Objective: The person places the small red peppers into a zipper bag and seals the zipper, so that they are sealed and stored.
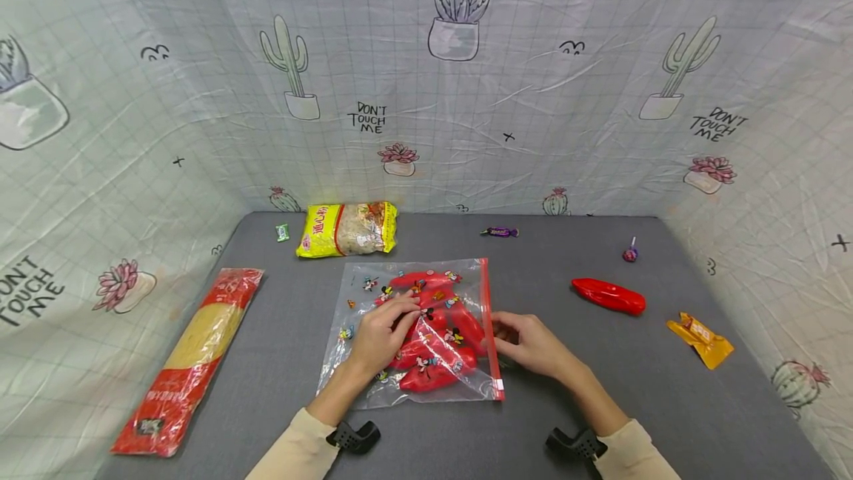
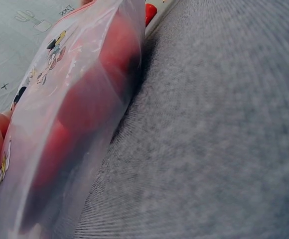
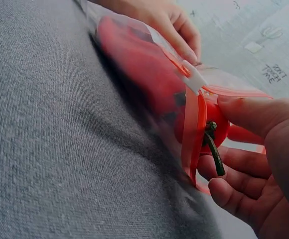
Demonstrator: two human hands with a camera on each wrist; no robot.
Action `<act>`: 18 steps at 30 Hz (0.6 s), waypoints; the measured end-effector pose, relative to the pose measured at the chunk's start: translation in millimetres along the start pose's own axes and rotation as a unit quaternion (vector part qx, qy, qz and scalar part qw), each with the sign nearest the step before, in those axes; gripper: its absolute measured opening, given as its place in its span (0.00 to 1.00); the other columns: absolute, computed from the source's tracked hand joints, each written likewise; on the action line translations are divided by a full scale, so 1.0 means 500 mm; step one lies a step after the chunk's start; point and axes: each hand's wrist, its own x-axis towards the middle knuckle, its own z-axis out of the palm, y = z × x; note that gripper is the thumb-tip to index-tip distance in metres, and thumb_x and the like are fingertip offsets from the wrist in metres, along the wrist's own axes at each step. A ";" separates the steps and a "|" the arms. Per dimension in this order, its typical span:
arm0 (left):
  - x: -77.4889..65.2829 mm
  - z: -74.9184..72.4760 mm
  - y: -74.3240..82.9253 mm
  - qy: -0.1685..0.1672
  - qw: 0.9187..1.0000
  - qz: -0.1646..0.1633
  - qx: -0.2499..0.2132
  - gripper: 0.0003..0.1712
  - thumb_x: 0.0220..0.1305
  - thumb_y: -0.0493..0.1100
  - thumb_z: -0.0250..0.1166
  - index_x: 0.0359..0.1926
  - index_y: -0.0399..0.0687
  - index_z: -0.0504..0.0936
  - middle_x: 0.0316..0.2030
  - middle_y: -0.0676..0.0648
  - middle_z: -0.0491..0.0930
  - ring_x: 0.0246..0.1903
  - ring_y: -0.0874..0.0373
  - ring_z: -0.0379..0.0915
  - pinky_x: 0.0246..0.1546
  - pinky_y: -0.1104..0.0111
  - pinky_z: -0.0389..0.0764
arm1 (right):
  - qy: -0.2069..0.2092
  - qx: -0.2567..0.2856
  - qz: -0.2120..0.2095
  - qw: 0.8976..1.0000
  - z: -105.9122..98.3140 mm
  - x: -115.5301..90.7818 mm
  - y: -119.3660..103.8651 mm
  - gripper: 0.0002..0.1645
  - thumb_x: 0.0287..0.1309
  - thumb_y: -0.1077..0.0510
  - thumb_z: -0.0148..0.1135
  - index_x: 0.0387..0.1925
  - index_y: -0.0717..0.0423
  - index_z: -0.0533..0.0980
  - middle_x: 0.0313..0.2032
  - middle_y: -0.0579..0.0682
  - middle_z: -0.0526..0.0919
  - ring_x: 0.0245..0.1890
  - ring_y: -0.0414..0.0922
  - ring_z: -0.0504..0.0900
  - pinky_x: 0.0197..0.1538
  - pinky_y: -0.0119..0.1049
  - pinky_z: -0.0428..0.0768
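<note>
Sleeves point(image 1: 296, 447), cream, come in at the bottom edge and are cut off there; black bands point(image 1: 355, 437) at both wrists. Left hand point(image 1: 385, 328) lies over a clear zip bag point(image 1: 336, 369) mid-bench point(image 1: 280, 317), fingertips touching the film; can't tell if it pinches any. Left wrist view crops that hand to a sliver. Right hand point(image 1: 536, 347) is at the bag's red-edged mouth, thumb and fingers curled round the stem end of a pepper point(image 3: 216, 113); its green stem point(image 3: 215, 154) shows, the rest is inside. Other peppers point(image 1: 436, 380) in the bag overlap and blur through film and glare, count unsure.

Bag print: Mickey-type cartoon figures, no words made out. Yellow packet point(image 1: 346, 230), back left: large Chinese characters, small print illegible. Red packet point(image 1: 193, 358), left: yellow noodles in the window, lettering too blurred. Green sweet point(image 1: 283, 232), purple sweet point(image 1: 500, 232), lollipop point(image 1: 629, 252) along the back: labels too small. Orange snack point(image 1: 702, 339), far right: pale label, unreadable. Loose pepper point(image 1: 608, 296) just beyond it. Backdrop cloth point(image 1: 533, 169) reads "DON'T TOUCH ME" repeatedly.
</note>
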 end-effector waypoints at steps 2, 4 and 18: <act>0.000 -0.001 0.000 -0.001 1.000 -0.002 0.001 0.07 0.57 0.39 0.68 0.37 0.44 0.85 0.43 0.44 0.85 0.51 0.49 0.80 0.53 0.56 0.80 | -0.004 0.017 0.010 1.000 0.002 0.000 -0.001 0.21 0.58 0.47 0.63 0.51 0.49 0.75 0.34 0.40 0.82 0.29 0.34 0.77 0.31 0.26 0.81; 0.000 -0.001 0.000 0.000 1.000 -0.001 0.003 0.07 0.56 0.39 0.68 0.37 0.44 0.85 0.44 0.44 0.85 0.50 0.49 0.80 0.53 0.56 0.80 | -0.006 0.028 0.019 0.999 0.005 0.001 -0.001 0.20 0.58 0.47 0.62 0.51 0.48 0.75 0.32 0.41 0.81 0.27 0.34 0.76 0.29 0.26 0.80; 0.004 0.003 0.001 0.005 1.000 0.023 -0.002 0.06 0.57 0.37 0.67 0.37 0.42 0.85 0.43 0.43 0.85 0.50 0.47 0.80 0.55 0.54 0.79 | 0.009 0.083 0.047 0.995 0.036 0.018 -0.004 0.17 0.55 0.48 0.65 0.47 0.48 0.80 0.29 0.44 0.83 0.24 0.33 0.71 0.24 0.23 0.70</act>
